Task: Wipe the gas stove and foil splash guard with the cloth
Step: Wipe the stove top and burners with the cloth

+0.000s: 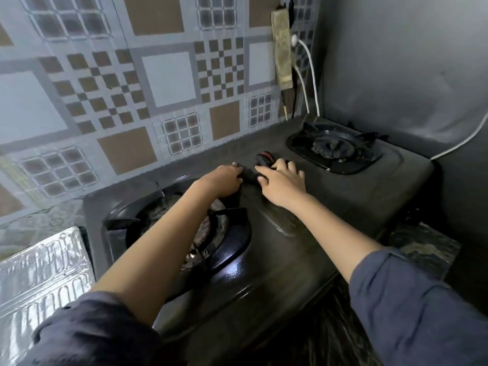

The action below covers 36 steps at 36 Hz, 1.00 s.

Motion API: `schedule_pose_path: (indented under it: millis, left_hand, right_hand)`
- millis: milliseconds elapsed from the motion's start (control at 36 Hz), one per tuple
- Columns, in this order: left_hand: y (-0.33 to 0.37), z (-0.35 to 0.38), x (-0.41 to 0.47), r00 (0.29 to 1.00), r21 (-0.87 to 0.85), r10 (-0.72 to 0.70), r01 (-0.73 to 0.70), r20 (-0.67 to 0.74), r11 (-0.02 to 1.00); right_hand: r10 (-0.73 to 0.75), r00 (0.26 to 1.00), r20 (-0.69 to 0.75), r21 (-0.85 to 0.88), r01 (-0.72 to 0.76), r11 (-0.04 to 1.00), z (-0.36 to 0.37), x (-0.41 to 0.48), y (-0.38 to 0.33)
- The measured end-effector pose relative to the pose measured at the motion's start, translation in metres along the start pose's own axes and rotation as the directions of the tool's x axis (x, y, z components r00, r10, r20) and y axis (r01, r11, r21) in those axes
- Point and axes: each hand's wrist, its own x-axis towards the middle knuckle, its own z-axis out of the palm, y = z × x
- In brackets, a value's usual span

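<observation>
A dark two-burner gas stove [311,254] fills the middle of the view. A dark cloth [250,173] with a red stripe lies bunched on the stove top between the burners, near the back edge. My left hand [223,180] grips the cloth's left end with curled fingers. My right hand [281,180] holds its right part, fingers bent over it. A crinkled foil splash guard [39,276] stands at the stove's left side, at the lower left.
The left burner [211,233] lies under my left forearm; the right burner [334,150] is at the back right. A patterned tiled wall [132,88] rises behind. A power strip [282,48] with white cables [313,83] hangs in the corner. A grey wall [409,62] stands at right.
</observation>
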Motion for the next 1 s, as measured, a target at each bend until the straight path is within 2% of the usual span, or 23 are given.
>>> schedule_pose_path:
  millis: [222, 444, 528, 694, 861, 1000]
  left_hand:
    - [-0.006, 0.005, -0.005, 0.999, -0.025, 0.006, -0.006, -0.035, 1.0]
    - [-0.004, 0.008, -0.007, 0.994, -0.055, 0.035, -0.041, -0.103, 0.998]
    - [-0.003, 0.009, -0.006, 0.993, -0.066, 0.032, -0.04, -0.114, 0.997]
    - [0.004, 0.006, -0.002, 0.992, -0.07, 0.029, -0.038, -0.126, 0.997]
    - [0.01, 0.006, -0.001, 0.991, -0.088, 0.047, -0.059, -0.126, 0.994]
    - [0.014, 0.004, -0.007, 0.991, -0.097, 0.083, -0.093, -0.109, 0.991]
  right_hand:
    - [-0.076, 0.997, -0.008, 0.061, 0.076, 0.995, 0.004, -0.025, 0.002]
    - [-0.327, 0.94, 0.096, 0.112, 0.316, 0.942, -0.013, -0.047, 0.043]
    - [-0.352, 0.929, 0.112, 0.128, 0.338, 0.932, -0.022, -0.051, 0.063]
    - [-0.259, 0.962, 0.089, 0.108, 0.249, 0.962, -0.031, -0.037, 0.095]
    - [-0.043, 0.995, 0.092, 0.064, 0.037, 0.997, -0.036, -0.018, 0.11]
    - [0.137, 0.988, -0.073, -0.007, -0.137, 0.99, -0.025, -0.027, 0.098]
